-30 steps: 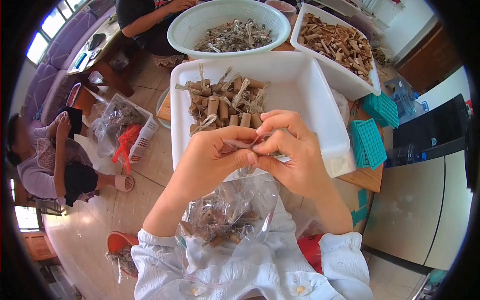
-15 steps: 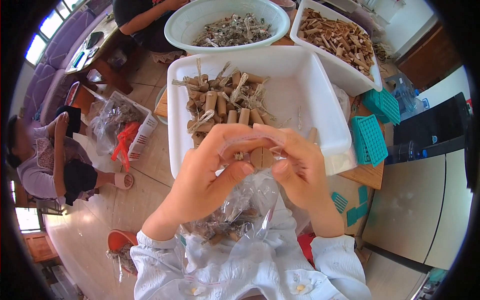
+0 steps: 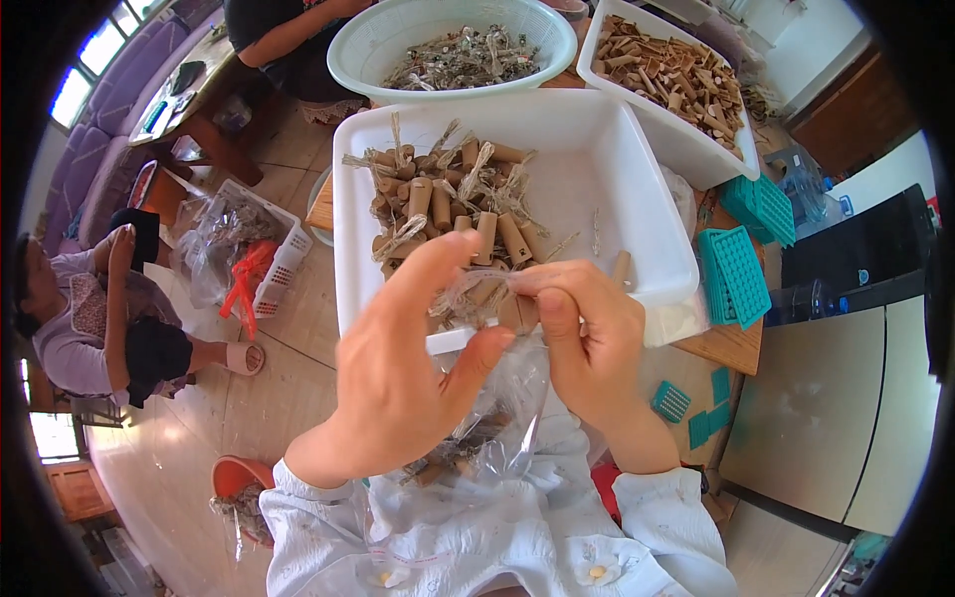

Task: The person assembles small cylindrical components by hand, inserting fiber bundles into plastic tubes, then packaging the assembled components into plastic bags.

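Note:
My right hand pinches a short brown wooden peg with pale fibre string on it, just over the near rim of a white rectangular tray. My left hand is beside it, with thumb and forefinger apart around the loose string. Inside the tray lies a heap of several similar pegs wrapped with string. A clear plastic bag holding more pegs rests on my lap below both hands.
A round pale green basin of grey scraps and a second white tray of bare wooden pieces stand farther away. Teal plastic grids lie to the right. A seated person is at left, near a white basket.
Both hands have drawn back from over the tray toward me, and my left fingers have spread apart while the right hand keeps the peg.

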Demonstrator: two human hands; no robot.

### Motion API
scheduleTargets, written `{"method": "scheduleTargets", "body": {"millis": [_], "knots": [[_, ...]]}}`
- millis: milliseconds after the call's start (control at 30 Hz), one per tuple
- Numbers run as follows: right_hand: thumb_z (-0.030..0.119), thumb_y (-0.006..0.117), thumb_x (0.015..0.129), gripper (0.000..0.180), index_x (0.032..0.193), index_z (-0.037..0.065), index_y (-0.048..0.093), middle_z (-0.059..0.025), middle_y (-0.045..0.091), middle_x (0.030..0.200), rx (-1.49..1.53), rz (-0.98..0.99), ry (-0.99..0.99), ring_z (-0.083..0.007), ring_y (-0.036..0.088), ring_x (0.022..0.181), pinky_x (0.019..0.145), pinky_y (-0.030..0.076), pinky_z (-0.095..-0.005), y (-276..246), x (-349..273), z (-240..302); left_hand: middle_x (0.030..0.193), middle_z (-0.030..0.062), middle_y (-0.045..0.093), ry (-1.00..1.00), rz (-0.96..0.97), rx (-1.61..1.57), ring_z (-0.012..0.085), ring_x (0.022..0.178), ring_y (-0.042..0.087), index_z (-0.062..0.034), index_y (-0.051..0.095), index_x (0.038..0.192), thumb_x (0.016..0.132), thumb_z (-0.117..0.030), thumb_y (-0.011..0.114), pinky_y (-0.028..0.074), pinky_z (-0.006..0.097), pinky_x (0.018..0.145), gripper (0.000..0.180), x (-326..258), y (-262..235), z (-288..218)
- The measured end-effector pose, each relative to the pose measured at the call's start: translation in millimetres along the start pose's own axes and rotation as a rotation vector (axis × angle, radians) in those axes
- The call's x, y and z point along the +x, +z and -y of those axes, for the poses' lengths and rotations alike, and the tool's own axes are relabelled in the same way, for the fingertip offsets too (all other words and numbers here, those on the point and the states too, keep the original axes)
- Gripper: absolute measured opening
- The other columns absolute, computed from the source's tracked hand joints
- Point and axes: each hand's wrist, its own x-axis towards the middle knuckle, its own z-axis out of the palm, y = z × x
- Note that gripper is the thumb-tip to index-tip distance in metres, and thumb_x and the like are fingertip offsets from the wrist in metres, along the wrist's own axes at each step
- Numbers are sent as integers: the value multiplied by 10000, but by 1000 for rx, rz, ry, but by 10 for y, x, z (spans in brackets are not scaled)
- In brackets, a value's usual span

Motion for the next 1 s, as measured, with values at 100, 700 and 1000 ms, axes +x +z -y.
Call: {"method": "scheduleTargets", "body": {"millis": [100, 700, 1000], "knots": [[7, 564, 770, 53, 821, 10, 581, -93, 572, 754, -3, 55, -37, -254, 552, 664, 569, 439, -323, -23, 5, -25, 888, 37, 601, 348, -55, 327, 184, 732, 554, -55, 614, 889, 598, -36, 664, 441, 325, 688, 296, 49, -114, 50], [-27, 617, 658, 193, 840, 12, 566, -69, 508, 679, -176, 171, -391, -216, 492, 566, 481, 396, -302, -109, 10, 81, 777, 50, 576, -137, -98, 217, 91, 542, 512, -52, 597, 728, 663, 48, 568, 400, 222, 465, 123, 307, -189, 482], [54, 467, 862, 105, 888, 30, 566, -22, 536, 640, 217, -41, -81, -42, 414, 475, 435, 316, -189, -118, -13, 60, 739, 63, 519, -385, 162, -683, 95, 557, 440, -12, 437, 681, 710, 120, 320, 350, 199, 511, 179, 47, -259, 429]]}}
